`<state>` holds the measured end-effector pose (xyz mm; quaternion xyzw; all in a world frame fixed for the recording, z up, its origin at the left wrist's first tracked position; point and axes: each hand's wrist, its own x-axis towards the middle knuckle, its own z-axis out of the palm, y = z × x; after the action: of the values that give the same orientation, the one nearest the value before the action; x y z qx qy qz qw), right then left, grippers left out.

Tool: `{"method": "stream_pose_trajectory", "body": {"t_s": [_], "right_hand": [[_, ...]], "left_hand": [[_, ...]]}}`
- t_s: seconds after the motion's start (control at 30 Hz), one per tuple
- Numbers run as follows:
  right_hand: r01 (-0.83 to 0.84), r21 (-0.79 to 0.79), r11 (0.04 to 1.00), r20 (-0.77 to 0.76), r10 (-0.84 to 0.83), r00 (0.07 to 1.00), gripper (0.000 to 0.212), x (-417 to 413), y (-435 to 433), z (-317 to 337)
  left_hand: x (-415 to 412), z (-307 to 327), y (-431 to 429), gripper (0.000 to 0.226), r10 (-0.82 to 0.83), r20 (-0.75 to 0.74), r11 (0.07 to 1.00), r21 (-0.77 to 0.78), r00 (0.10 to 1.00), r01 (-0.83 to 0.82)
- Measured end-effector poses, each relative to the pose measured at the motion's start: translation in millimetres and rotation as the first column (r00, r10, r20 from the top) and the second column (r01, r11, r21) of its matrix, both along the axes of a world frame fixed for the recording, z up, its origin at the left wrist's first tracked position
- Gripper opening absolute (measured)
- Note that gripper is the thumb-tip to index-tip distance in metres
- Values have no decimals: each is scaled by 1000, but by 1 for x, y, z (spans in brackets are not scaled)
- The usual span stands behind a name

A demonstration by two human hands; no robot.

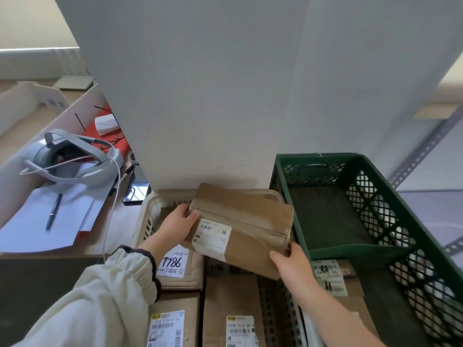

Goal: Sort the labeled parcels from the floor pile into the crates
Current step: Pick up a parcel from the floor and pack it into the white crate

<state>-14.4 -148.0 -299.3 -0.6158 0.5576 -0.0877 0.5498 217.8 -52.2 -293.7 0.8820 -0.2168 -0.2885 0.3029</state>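
While I am watching through the head camera, both hands are clamped on one brown cardboard parcel, which is hanging just above the beige crate, over the other parcels lying inside it. The left hand is gripping the parcel's far-left end, with the thumb on top beside the white label. The right hand is holding its near-right corner, fingers curling underneath.

So the parcel is sitting between the hands, its long axis running left to right with the right end swung a little nearer to me. The relation that is mattering most is this: the green crate is standing just beside the beige one on the right, and the parcel's right end is reaching almost to its rim. That is making the right hand the nearer one to it, while the beige crate is lying straight below. I am judging either drop to be a short move. Which crate is correct I cannot tell, since the label print is too small to read.

The parcel is looking like a flat box of matt, creased card with glossy tape running along its top seam. The beige crate is slotted plastic. The green one is lattice-walled plastic with a divider, and a labelled box is lying in its near compartment. Far to the left, a grey headset and a pen are lying on white paper.
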Motion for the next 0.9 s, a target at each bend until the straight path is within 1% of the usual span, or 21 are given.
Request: {"method": "stream_pose_trajectory", "body": {"t_s": [0.13, 0.27, 0.4, 0.5, 0.57, 0.63, 0.67, 0.77, 0.83, 0.87, 0.9], "right_hand": [[36, 87, 996, 41, -40, 998, 49, -12, 26, -3], [14, 110, 994, 28, -18, 999, 46, -17, 31, 1], [-89, 106, 990, 18, 88, 996, 45, -27, 41, 15], [-191, 118, 974, -53, 198, 979, 50, -46, 60, 20], [-245, 146, 958, -100, 261, 960, 53, -65, 77, 23], [-275, 203, 940, -103, 300, 948, 46, -88, 97, 26], [-297, 236, 925, -117, 330, 937, 44, -99, 108, 27], [-372, 306, 876, -182, 437, 881, 52, -127, 138, 23], [-392, 390, 833, -189, 489, 852, 56, -142, 155, 18], [-403, 427, 809, -177, 512, 841, 63, -148, 162, 16], [-423, 451, 786, -180, 544, 819, 80, -153, 170, 14]], "left_hand": [[2, 15, 2, 34, -92, 43, 995, 50, 995, 89], [-9, 27, 17, 43, -94, 59, 994, 69, 994, 89], [-29, 32, 59, 43, -7, 58, 998, 66, 998, 3], [-56, 35, 108, 43, 43, 32, 996, 71, 999, -45], [-81, 37, 145, 36, 49, 4, 995, 85, 999, -49], [-108, 38, 182, 24, 55, -55, 993, 109, 997, -48], [-120, 37, 199, 21, 57, -89, 990, 134, 994, -45], [-151, 28, 246, 19, 49, -142, 979, 201, 989, -20], [-167, 21, 271, 16, 59, -184, 973, 231, 981, -15], [-174, 18, 282, 17, 53, -199, 971, 240, 979, -4], [-181, 15, 292, 16, 42, -211, 969, 247, 977, 12]]}}
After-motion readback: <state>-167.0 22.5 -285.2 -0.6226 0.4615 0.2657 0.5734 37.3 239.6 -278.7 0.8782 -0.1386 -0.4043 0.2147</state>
